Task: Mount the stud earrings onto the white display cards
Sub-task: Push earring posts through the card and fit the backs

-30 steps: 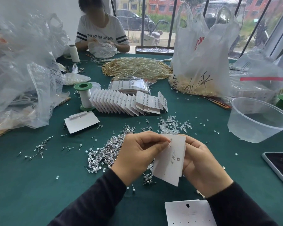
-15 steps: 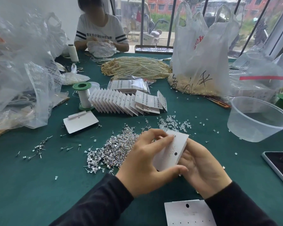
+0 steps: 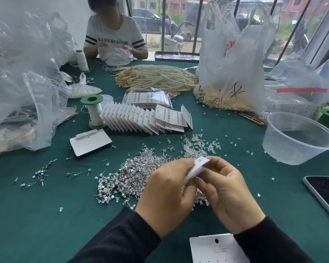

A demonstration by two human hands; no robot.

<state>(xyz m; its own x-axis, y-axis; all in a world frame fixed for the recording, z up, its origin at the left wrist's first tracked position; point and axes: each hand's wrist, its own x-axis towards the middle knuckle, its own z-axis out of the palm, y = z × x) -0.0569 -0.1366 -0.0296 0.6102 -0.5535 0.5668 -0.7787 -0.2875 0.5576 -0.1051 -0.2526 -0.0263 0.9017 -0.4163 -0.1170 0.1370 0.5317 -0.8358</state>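
Pinching a white display card [image 3: 197, 168] between them, both hands work low in the head view, just above the green table [image 3: 36, 215]. The left hand [image 3: 165, 198] curls its fingers round the card's lower edge. The right hand [image 3: 228, 194] nips the upper end between thumb and bent forefinger. The card is tilted nearly edge-on, with what looks like one stud seated near its top corner.

The heap of loose stud earrings [image 3: 129, 175] lies beneath the hands and spreads to ten o'clock. The clear plastic backs [image 3: 196, 147] are scattered at twelve, and the fanned row of filled cards [image 3: 141, 120] stands farther off at eleven.

As I judge it, a post pushed in at a slant could crease the thin card or miss its hole. A fumbled stud would drop into the heap below and be lost among the others.

The card's face and holes are turned away. I cannot tell whether either hand also holds a loose stud or back. A blank card [image 3: 213, 249] at six and a phone [image 3: 325, 194] at three are cut off by the frame.
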